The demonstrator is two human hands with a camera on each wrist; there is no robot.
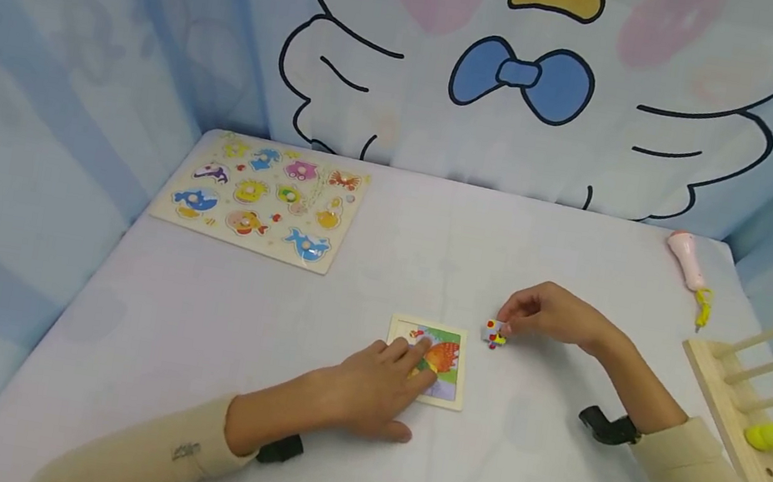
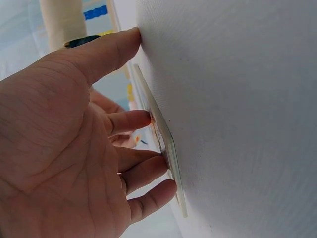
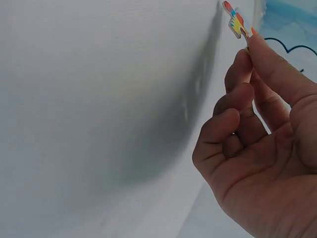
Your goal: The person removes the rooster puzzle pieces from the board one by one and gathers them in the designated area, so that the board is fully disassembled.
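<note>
My left hand [image 1: 374, 391] lies over a small framed jigsaw puzzle [image 1: 448, 398], its outstretched fingertips resting on the picture. In the left wrist view the puzzle's pale edge [image 2: 166, 126] shows under the fingertips, and the thumb touches the table beside it. Between thumb and index finger, my right hand [image 1: 557, 314] pinches a colourful jigsaw piece [image 1: 493, 333] just right of the frame. The right wrist view shows this piece [image 3: 237, 22] at the fingertips, held clear of the table over a shadow; the other fingers curl in.
A wooden peg puzzle board [image 1: 264, 200] with animal shapes lies at the back left. Toward the back right is a pink pen-like object [image 1: 687, 259] with a yellow strap. A wooden bead rack [image 1: 746, 416] stands at the right edge, near my right forearm. Curtains enclose the white table [image 1: 193, 312].
</note>
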